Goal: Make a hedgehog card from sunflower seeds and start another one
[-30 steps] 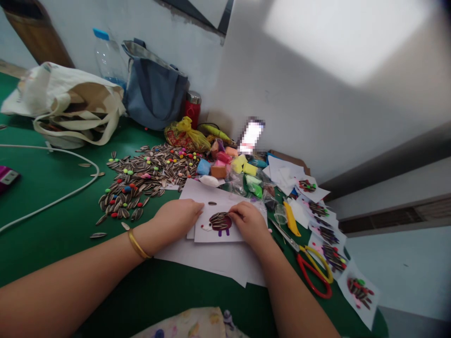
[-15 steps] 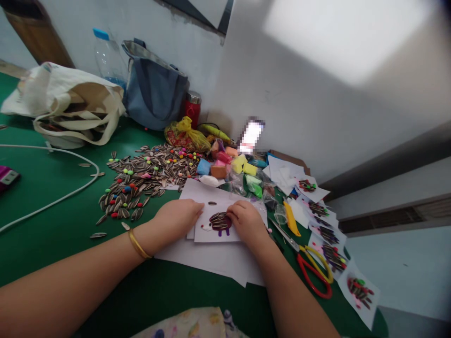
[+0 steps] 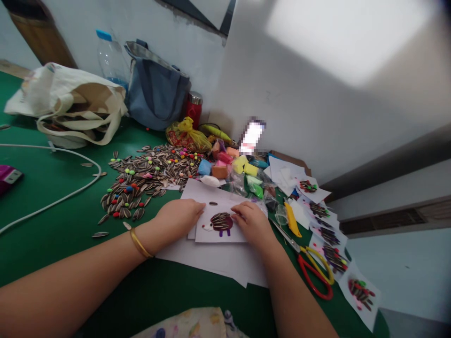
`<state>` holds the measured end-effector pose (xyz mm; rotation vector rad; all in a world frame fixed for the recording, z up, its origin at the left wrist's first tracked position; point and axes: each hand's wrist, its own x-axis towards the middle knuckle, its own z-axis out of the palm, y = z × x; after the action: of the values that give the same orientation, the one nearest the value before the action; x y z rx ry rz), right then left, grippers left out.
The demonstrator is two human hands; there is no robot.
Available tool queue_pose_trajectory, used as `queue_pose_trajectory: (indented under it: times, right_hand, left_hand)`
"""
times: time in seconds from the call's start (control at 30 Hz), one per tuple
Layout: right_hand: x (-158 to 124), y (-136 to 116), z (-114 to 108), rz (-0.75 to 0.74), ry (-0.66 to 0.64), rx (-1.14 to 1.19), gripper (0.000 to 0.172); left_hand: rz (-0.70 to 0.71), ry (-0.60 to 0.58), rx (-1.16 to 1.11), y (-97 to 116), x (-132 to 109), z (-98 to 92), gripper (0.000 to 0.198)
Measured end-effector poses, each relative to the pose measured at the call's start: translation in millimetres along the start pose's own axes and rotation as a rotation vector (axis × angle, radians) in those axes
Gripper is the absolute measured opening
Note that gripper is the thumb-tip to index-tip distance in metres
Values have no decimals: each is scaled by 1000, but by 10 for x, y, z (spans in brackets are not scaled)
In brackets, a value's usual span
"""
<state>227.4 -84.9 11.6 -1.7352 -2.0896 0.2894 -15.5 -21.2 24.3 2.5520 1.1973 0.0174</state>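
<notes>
A small hedgehog picture [image 3: 221, 223] of dark red clay, with a white face, purple legs and striped sunflower seeds on its back, lies on a white paper card [image 3: 211, 238]. My left hand [image 3: 183, 216] is closed at the card's left edge, fingertips on the paper. Just right of the hedgehog, my right hand [image 3: 252, 220] hovers with thumb and fingers slightly apart; I see nothing between them. One loose sunflower seed [image 3: 213, 203] rests on the card above the hedgehog. More white sheets [image 3: 211, 258] lie underneath.
Left of the card spreads a seed pile [image 3: 165, 166] with coloured clay bits. Behind are clay blocks [image 3: 220, 172], a phone [image 3: 252, 136] and a blue bag [image 3: 157, 94]. To the right lie scissors [image 3: 313, 267], a yellow knife [image 3: 292, 219] and several seed pictures [image 3: 361, 293].
My right hand has drawn back to the right from the hedgehog, and its fingers have parted, uncovering the right side of the body. My left hand stays at the card.
</notes>
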Motion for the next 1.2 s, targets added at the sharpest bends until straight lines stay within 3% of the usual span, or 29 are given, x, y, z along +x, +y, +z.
queue_pose_trajectory:
  times: [0.87,1.2]
  right_hand:
    - [39,3,147,-13,-19,43,16]
    - [4,33,65,-12,31,92,19]
  left_hand:
    - [12,44,-6,-36,10,53,39]
    - [-19,47,-96,-53,7,28,42]
